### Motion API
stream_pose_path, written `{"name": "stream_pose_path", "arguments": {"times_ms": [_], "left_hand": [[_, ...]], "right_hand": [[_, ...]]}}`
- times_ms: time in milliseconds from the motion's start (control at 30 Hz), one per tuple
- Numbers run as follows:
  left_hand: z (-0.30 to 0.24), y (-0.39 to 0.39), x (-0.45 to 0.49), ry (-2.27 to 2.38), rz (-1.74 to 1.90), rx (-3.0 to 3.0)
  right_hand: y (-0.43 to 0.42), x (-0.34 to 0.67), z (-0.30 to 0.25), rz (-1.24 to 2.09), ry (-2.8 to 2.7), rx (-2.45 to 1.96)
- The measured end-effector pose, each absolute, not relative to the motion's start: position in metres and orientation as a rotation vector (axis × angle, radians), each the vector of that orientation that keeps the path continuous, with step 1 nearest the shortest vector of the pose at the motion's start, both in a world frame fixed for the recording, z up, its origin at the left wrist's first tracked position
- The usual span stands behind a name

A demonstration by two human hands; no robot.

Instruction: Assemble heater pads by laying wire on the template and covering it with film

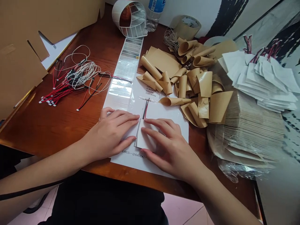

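Both hands lie flat at lower centre of the frame, palms down, fingers stretched out and close together, gripping nothing.

Left hand (112,131): fingertips rest on the left edge of a white square (143,140).

Right hand (169,147): fingers spread over the top and right part of the same square and press on it. The fingertips of the two hands almost meet above the square's upper left corner.

The white square sits on a printed white sheet (167,114), itself flat on the wooden table (70,122). A red-and-black lead (145,110) leaves the square's top edge and runs up the frame to a small clear piece (148,100) lying crosswise on the sheet.

Surroundings:
- Centre left: loose bundle of red and white wires (72,78), well apart from the hands.
- Upper centre: strip of silver labels (126,67) running down from its roll (130,17); water bottle (154,12) just beside the roll.
- Centre right: heap of curled brown backing papers (187,81), its nearest pieces just above the right hand; brown tape roll (186,26) behind the heap.
- Right: pile of white squares with leads (264,78) on top of a tall stack of sheets in clear wrap (248,131).
- Upper left: cardboard box (21,40).
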State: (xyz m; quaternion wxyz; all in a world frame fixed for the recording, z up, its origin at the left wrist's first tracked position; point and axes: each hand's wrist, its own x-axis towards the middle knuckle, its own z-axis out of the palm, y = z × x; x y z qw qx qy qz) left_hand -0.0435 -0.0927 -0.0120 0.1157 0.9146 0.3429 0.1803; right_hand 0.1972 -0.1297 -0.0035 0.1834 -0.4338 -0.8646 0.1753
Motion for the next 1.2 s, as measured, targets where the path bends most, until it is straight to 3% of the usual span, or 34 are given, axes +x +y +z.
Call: {"name": "stream_pose_path", "arguments": {"times_ms": [1200], "left_hand": [[-0.0127,-0.0920,-0.0432,0.984,0.524,2.660]], "right_hand": [[-0.1306,0.1967,-0.0061,0.432,-2.447,-1.201]]}}
